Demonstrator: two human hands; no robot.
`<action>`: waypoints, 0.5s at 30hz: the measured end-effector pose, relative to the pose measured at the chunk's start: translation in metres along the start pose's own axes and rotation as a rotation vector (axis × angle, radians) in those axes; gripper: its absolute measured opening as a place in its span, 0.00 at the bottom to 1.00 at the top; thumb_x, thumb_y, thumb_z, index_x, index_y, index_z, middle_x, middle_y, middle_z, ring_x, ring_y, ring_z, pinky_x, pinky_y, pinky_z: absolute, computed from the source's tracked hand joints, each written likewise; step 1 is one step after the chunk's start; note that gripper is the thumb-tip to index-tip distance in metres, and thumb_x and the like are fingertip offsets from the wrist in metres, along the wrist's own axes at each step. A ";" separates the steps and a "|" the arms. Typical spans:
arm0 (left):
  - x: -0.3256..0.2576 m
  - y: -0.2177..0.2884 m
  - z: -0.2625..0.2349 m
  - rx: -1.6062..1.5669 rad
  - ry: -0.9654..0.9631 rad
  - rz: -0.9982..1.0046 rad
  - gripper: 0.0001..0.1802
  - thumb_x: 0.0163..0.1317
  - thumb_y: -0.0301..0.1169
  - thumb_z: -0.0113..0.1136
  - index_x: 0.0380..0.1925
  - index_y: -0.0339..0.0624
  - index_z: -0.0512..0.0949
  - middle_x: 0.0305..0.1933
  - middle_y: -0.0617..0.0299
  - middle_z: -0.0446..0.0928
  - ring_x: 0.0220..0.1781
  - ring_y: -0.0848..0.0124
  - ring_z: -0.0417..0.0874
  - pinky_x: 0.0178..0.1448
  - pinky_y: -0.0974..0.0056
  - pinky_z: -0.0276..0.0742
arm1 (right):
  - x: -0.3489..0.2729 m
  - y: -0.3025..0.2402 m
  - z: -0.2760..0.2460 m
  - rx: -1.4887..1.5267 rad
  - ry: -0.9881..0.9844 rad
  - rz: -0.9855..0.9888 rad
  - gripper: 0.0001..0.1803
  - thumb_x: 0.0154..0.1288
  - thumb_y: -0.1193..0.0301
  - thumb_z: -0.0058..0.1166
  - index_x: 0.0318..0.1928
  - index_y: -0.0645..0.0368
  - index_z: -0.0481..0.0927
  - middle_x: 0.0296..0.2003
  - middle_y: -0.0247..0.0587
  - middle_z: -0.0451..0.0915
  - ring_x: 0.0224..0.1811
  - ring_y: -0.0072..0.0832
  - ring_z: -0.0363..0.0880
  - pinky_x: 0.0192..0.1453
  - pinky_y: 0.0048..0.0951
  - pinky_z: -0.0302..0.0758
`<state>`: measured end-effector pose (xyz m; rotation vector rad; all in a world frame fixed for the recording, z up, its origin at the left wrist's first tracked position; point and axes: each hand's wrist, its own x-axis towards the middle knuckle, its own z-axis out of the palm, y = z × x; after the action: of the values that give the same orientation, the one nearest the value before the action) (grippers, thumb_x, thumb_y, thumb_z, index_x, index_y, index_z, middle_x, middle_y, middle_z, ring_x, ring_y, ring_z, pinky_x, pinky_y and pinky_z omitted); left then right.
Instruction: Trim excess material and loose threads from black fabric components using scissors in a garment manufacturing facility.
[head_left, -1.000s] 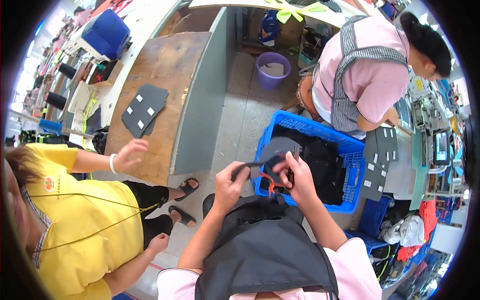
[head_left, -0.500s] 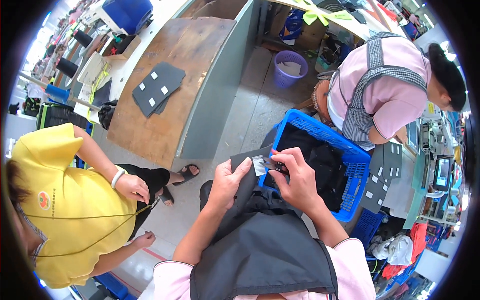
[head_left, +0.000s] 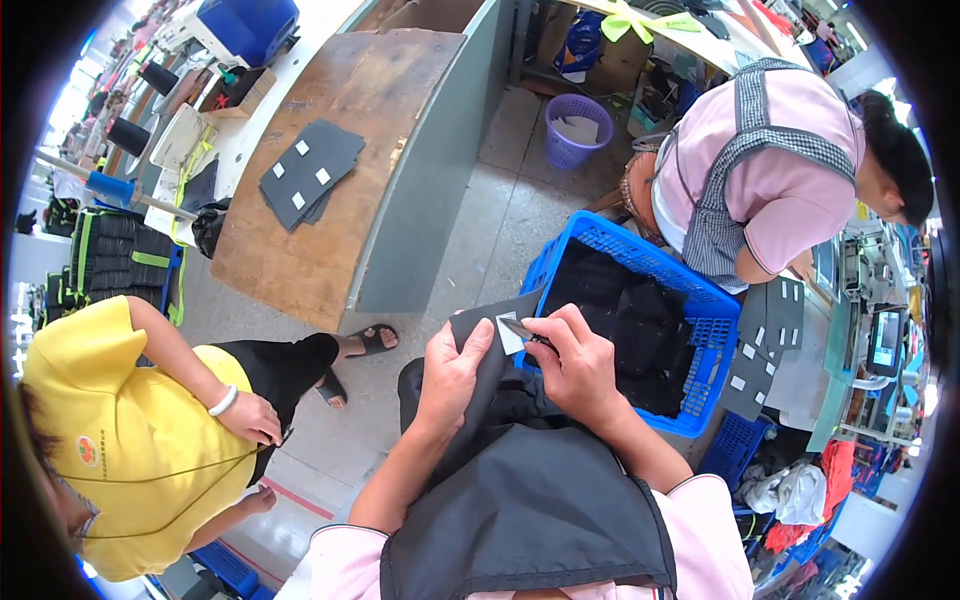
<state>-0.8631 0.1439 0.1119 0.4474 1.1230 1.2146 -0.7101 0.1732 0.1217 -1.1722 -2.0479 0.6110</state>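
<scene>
The fabric piece [head_left: 487, 345] is dark grey, flat and stiff-looking, with a small white tag [head_left: 511, 335] near its upper edge. The left hand [head_left: 452, 372] grips it from below; the right hand [head_left: 577, 365] pinches at the tag, above the lap, beside the blue crate [head_left: 700, 300]

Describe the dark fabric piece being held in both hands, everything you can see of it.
The fabric piece is dark grey, flat and stiff-looking, like felt or thin padding, with a small white square patch near its upper edge. It is held roughly upright over the person's lap, one corner pointing toward the blue crate. The left hand grips its near side with the thumb on its face; the right hand pinches at the white patch.
</scene>
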 end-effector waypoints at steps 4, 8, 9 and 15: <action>-0.001 -0.001 0.001 0.012 0.013 -0.010 0.08 0.65 0.31 0.51 0.38 0.38 0.73 0.34 0.66 0.77 0.33 0.82 0.75 0.36 0.77 0.70 | -0.005 0.003 -0.001 0.094 0.099 0.064 0.13 0.48 0.77 0.60 0.38 0.57 0.76 0.27 0.40 0.73 0.22 0.36 0.75 0.24 0.31 0.71; -0.001 -0.003 0.004 -0.026 0.019 0.044 0.07 0.65 0.30 0.52 0.38 0.38 0.73 0.34 0.67 0.76 0.33 0.83 0.74 0.36 0.77 0.70 | -0.002 0.002 -0.010 0.059 0.003 -0.006 0.15 0.47 0.77 0.61 0.39 0.58 0.77 0.28 0.39 0.73 0.24 0.36 0.75 0.27 0.30 0.72; -0.001 -0.003 0.005 -0.017 0.019 0.057 0.07 0.65 0.30 0.51 0.38 0.37 0.73 0.34 0.67 0.76 0.32 0.83 0.74 0.36 0.77 0.70 | -0.002 0.002 -0.009 0.054 -0.004 -0.007 0.16 0.47 0.76 0.61 0.40 0.58 0.76 0.29 0.39 0.74 0.26 0.36 0.75 0.29 0.30 0.72; -0.004 -0.003 0.011 0.015 0.039 0.096 0.07 0.65 0.30 0.51 0.38 0.37 0.73 0.34 0.66 0.75 0.33 0.82 0.73 0.36 0.76 0.70 | -0.005 -0.003 -0.004 0.079 -0.016 0.064 0.17 0.49 0.75 0.61 0.41 0.58 0.75 0.30 0.40 0.73 0.25 0.37 0.76 0.26 0.32 0.73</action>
<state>-0.8518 0.1427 0.1157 0.4957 1.1552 1.3041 -0.7071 0.1673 0.1249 -1.1945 -1.9872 0.7272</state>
